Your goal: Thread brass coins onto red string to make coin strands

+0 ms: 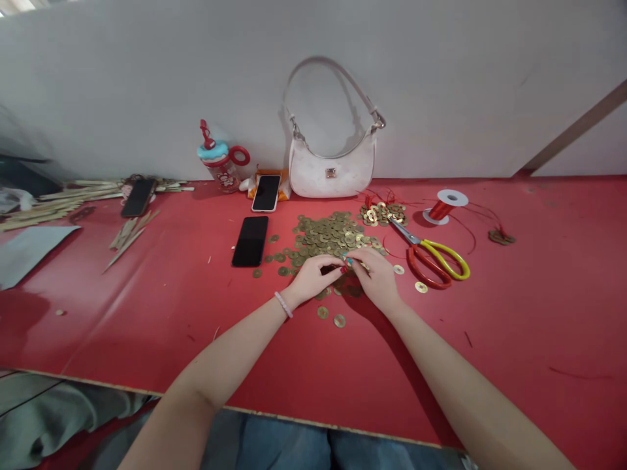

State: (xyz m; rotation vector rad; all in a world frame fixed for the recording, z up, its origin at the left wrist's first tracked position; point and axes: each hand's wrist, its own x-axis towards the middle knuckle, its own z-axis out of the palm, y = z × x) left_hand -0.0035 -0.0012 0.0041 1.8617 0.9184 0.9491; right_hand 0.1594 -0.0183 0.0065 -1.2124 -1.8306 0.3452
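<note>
My left hand point(315, 279) and my right hand point(376, 277) meet over the near side of a pile of brass coins with holes point(327, 234). Thumb and fingers of each are pinched together, fingertips almost touching. Whatever lies between them is too small to make out. Just right of the pile are bundled coins point(383, 214) with red thread. Scissors point(434, 261) with one red and one yellow handle lie to the right of my right hand, tips toward the bundles. Behind them stands a white spool of red thread point(443, 207).
Two phones point(250, 241) point(266, 193) lie left of the pile. Against the wall stand a white handbag point(332, 171) and a cup with a straw point(224, 171). Far left are straw-coloured strips point(83, 190), another phone point(138, 197) and a grey sheet point(32, 254). A small coin bundle point(501, 237) lies right.
</note>
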